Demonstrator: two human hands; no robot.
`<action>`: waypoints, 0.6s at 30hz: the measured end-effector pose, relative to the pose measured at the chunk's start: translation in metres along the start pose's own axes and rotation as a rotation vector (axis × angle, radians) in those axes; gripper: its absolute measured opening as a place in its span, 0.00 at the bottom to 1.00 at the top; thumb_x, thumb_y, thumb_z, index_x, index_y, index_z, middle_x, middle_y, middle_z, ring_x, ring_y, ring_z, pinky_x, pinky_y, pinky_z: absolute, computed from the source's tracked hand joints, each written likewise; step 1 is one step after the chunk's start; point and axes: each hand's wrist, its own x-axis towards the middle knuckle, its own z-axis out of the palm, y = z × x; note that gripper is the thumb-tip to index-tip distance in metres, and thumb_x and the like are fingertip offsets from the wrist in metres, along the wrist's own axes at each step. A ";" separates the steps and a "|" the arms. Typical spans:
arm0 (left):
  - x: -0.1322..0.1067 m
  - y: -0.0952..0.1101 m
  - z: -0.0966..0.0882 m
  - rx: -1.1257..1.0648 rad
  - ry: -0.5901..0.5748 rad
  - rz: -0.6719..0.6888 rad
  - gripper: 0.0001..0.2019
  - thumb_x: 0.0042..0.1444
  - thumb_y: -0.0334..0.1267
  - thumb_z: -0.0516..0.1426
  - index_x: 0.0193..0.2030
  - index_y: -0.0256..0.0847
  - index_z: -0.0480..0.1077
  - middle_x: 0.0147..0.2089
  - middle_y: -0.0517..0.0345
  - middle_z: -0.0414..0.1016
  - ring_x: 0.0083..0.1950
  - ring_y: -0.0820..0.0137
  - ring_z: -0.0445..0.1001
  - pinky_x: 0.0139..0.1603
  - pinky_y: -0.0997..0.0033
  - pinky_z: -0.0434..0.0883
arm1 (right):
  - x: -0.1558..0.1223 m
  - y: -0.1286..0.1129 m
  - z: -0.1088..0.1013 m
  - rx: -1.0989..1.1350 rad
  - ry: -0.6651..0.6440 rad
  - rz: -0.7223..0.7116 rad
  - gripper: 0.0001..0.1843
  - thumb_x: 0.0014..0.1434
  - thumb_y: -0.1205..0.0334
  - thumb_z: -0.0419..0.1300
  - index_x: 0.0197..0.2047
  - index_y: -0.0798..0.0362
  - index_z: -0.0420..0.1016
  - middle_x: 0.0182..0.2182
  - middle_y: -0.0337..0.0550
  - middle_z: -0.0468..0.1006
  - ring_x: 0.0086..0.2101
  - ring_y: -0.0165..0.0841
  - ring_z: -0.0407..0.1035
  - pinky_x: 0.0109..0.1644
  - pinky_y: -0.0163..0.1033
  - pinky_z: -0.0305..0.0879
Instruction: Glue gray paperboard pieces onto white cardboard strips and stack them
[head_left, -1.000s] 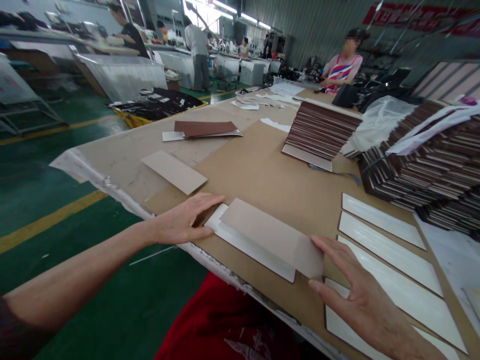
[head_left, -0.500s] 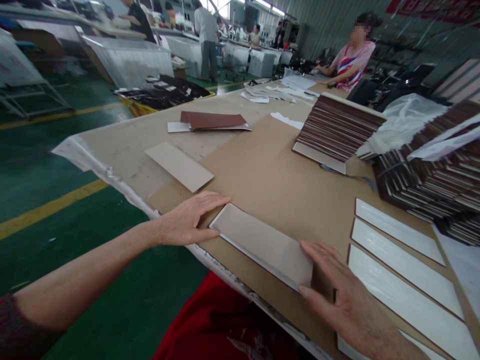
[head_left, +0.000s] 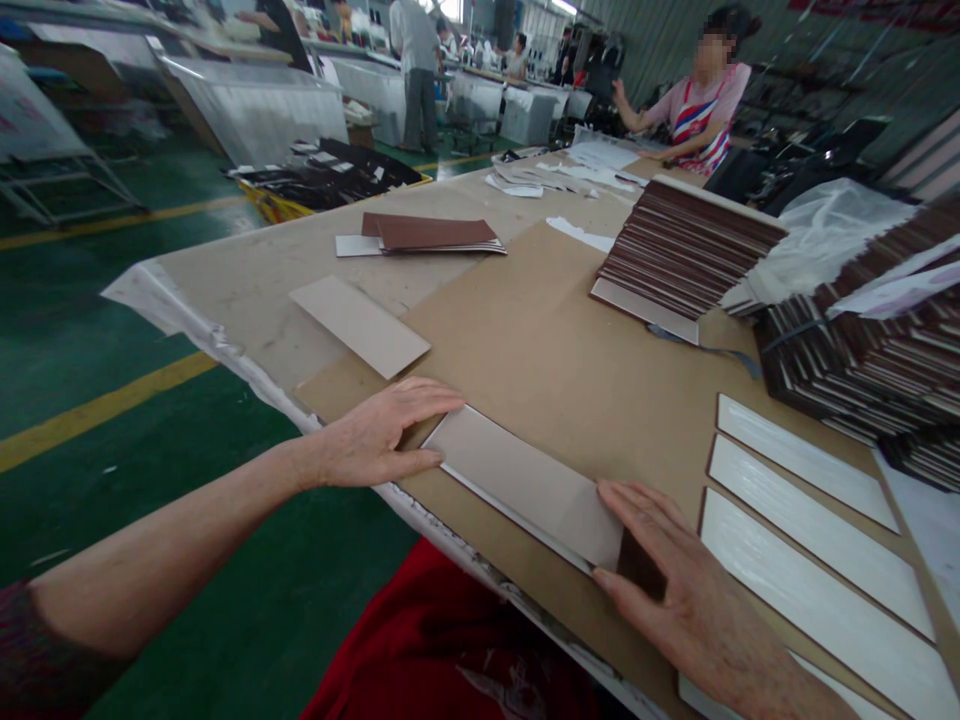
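Note:
A long beige-grey board (head_left: 529, 480) lies between my hands near the table's front edge, with a thin white and dark border showing along its near side. My left hand (head_left: 382, 430) grips its left end, thumb at the near corner and fingers at the far one. At the other end, my right hand (head_left: 675, 570) has the board between thumb and fingers, and the palm hides what lies just beyond. Close to my right hand are several white, shiny strips with brown edges (head_left: 817, 530). A second beige board (head_left: 361, 325) lies flat beyond my left hand.
Brown and white strips (head_left: 435, 233) lie farther back on the table (head_left: 262, 270). A leaning stack of brown-edged boards (head_left: 686, 255) stands at back right, beside larger piles (head_left: 840, 370) and clear plastic (head_left: 817, 240). A co-worker (head_left: 701, 110) is at the far end.
My hands and the board stay nearly in place; the board sits slightly closer against the white border's far side. The co-worker has raised one hand. The view has shifted slightly.

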 end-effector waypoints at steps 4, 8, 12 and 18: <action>0.002 0.002 -0.002 0.019 -0.029 -0.012 0.25 0.64 0.45 0.58 0.67 0.45 0.65 0.68 0.45 0.66 0.68 0.54 0.64 0.69 0.46 0.63 | 0.002 -0.002 -0.002 0.015 -0.032 0.002 0.32 0.63 0.57 0.60 0.69 0.55 0.65 0.64 0.54 0.70 0.65 0.49 0.61 0.67 0.62 0.63; 0.001 0.003 -0.002 0.009 -0.034 -0.043 0.24 0.63 0.45 0.59 0.64 0.46 0.68 0.67 0.48 0.68 0.67 0.54 0.65 0.69 0.47 0.64 | 0.005 -0.006 -0.007 0.064 -0.066 -0.010 0.34 0.63 0.57 0.61 0.70 0.52 0.62 0.65 0.53 0.69 0.66 0.49 0.59 0.69 0.63 0.59; 0.001 0.000 -0.001 0.051 -0.072 -0.069 0.24 0.63 0.47 0.59 0.64 0.44 0.68 0.68 0.50 0.66 0.68 0.55 0.64 0.69 0.51 0.62 | 0.005 -0.008 -0.009 0.092 -0.102 -0.014 0.34 0.65 0.55 0.61 0.71 0.57 0.61 0.67 0.56 0.66 0.67 0.47 0.57 0.72 0.61 0.53; 0.004 0.005 -0.002 0.120 -0.127 -0.052 0.22 0.66 0.43 0.56 0.63 0.38 0.64 0.68 0.47 0.64 0.67 0.58 0.62 0.69 0.51 0.60 | 0.002 -0.011 -0.009 0.099 -0.123 -0.029 0.34 0.67 0.54 0.59 0.71 0.58 0.59 0.70 0.57 0.61 0.70 0.45 0.52 0.73 0.59 0.50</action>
